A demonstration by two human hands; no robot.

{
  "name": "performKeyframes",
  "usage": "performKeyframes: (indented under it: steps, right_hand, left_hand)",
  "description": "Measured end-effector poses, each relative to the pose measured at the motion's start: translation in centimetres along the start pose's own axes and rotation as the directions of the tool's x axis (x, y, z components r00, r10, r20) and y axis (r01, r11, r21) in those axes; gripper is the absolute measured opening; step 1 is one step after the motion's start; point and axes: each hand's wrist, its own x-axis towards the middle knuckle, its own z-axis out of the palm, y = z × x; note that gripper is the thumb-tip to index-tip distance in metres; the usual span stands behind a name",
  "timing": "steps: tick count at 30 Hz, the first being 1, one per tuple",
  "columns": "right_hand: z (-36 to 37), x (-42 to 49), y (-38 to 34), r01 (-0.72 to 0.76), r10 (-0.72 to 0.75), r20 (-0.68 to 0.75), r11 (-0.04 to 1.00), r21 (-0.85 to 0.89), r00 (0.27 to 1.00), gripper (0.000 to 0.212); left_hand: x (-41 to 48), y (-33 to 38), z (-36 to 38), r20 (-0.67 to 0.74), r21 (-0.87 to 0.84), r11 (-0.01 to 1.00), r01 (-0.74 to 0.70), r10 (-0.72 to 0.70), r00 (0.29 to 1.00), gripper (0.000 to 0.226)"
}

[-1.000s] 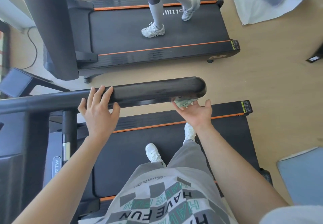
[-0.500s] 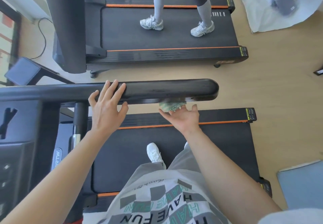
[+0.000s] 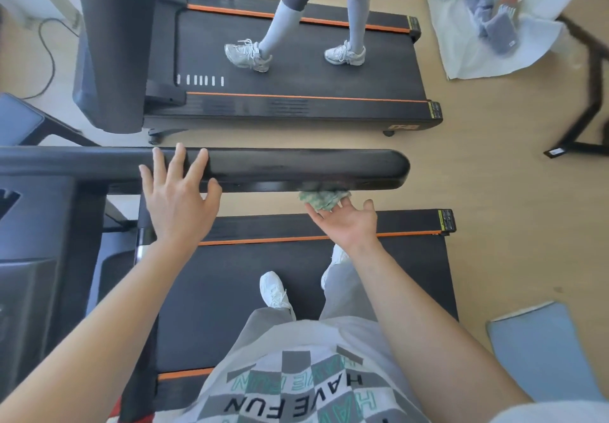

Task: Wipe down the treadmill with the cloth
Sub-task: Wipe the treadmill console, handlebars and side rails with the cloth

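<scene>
Below, black treadmill [image 3: 230, 290] stands on pale wooden floor [image 3: 510, 208].

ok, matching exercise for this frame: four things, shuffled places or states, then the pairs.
1 left hand
2 right hand
3 cloth
4 far treadmill

a pale shoes stand on its belt
b fingers spread on the handrail
c bunched under the handrail
d palm up, pressing the cloth upward

Pairs: 1-b, 2-d, 3-c, 4-a

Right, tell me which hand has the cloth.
The right hand, palm up, presses the green cloth against the underside of the handrail. The left hand lies bare and flat on top of it.
</scene>
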Motion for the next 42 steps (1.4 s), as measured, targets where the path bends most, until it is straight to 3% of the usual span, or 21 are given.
performKeyframes:
  steps: [4, 14, 21, 27, 30, 34, 38, 42]
  right_hand:
    - [0.9, 0.3, 1.9, -0.006, 0.006, -0.003, 1.0, -0.005, 1.0, 0.073]
    - [4.1, 2.0, 8.4, -0.265, 0.271, 0.073, 0.961, -0.083, 0.96, 0.069]
    - [2.5, 1.7, 5.5, -0.198, 0.198, 0.001, 0.98, -0.008, 0.98, 0.071]
    - [3.5, 2.0, 7.8, -0.18, 0.18, 0.002, 0.984, 0.018, 0.984, 0.067]
    - [4.8, 2.3, 10.7, -0.265, 0.265, 0.04, 0.964, -0.024, 0.963, 0.067]
    - [5.9, 2.3, 13.8, -0.353, 0.357, 0.059, 0.933, -0.066, 0.932, 0.065]
    - [5.3, 2.4, 13.1, -0.364, 0.37, 0.032, 0.924, -0.122, 0.929, 0.066]
    - [4.5, 3.2, 12.2, -0.288, 0.289, 0.014, 0.956, -0.053, 0.957, 0.065]
  left_hand:
    - [0.0, -0.6, 0.1, -0.034, -0.001, 0.999, -0.032, 0.032, 0.999, 0.045]
    - [-0.1, -1.8, -0.6, 0.002, -0.002, 0.995, -0.103, 0.103, 0.995, 0.05]
    - [0.1, -3.0, -1.9, 0.08, -0.075, 0.992, -0.106, 0.112, 0.99, 0.051]
    - [-3.0, -5.6, -4.2, -0.029, -0.101, 0.982, 0.157, -0.161, 0.987, 0.049]
    - [-6.3, -6.0, -4.2, 0.113, -0.168, 0.927, 0.337, -0.321, 0.94, 0.059]
    - [-8.5, -6.3, -3.6, 0.302, -0.181, 0.883, 0.434, -0.37, 0.879, 0.079]
    - [-8.3, -6.2, -3.4, 0.298, -0.208, 0.846, 0.491, -0.424, 0.855, 0.078]
    - [-8.2, -6.2, -3.3, 0.269, -0.187, 0.855, 0.484, -0.43, 0.862, 0.075]
